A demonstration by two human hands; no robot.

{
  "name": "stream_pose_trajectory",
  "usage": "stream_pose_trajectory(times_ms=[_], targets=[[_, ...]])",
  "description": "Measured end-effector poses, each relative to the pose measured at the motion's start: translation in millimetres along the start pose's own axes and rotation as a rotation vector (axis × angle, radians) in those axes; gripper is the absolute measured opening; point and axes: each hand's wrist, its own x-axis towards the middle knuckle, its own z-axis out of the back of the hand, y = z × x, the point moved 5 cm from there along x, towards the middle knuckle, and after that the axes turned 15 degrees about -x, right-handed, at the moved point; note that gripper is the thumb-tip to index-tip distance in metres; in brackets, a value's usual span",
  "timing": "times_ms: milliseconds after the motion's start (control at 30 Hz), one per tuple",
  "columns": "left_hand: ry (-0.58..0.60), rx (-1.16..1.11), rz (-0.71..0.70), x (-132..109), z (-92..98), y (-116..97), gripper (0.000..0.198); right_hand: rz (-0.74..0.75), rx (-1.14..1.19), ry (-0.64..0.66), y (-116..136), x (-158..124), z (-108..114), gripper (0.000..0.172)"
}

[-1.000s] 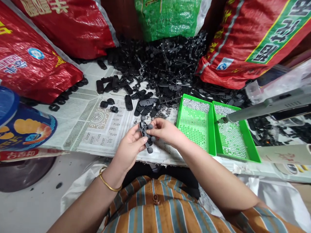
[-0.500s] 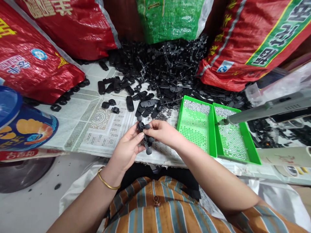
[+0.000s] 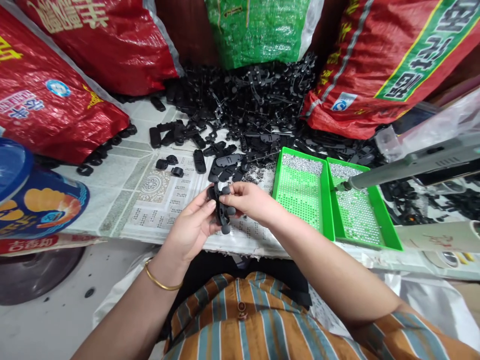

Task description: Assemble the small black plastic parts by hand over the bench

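Note:
A black plastic part with round knobs on short arms [image 3: 224, 212] is held between both hands above the table's front edge. My left hand [image 3: 197, 217] grips it from the left, thumb on its near face. From the right, my right hand [image 3: 249, 200] pinches it near the upper knobs, thumb and fingers closed. Beyond the hands lie several flat black oblong plates [image 3: 228, 161]. A few small black clip-like pieces [image 3: 177, 172] rest on the patterned table cover to the left. Parts of the held piece are hidden by my fingers.
Two green perforated trays [image 3: 330, 200] holding small silvery pieces stand to the right, an electric screwdriver [image 3: 397, 167] reaching over one. Behind is a heap of black parts [image 3: 247, 95], with red sacks [image 3: 101, 45] and a green sack [image 3: 262, 35]. A blue tub [image 3: 41, 192] stands left.
The black part has shifted slightly up and left and turned a little in my hands. Both hands keep hold of it. The whole view has moved slightly.

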Motion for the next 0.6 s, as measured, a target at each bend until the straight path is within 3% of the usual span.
stream_pose_trajectory(times_ms=[367, 600], targets=[[0.013, 0.022, -0.018, 0.9, -4.8, 1.5, 0.051, 0.045, 0.088, 0.058, -4.2, -4.2, 2.6, 0.026], [0.010, 0.025, -0.019, 1.4, -6.3, 2.1, 0.052, 0.041, 0.100, 0.029, -7.1, -3.6, 3.9, 0.027]])
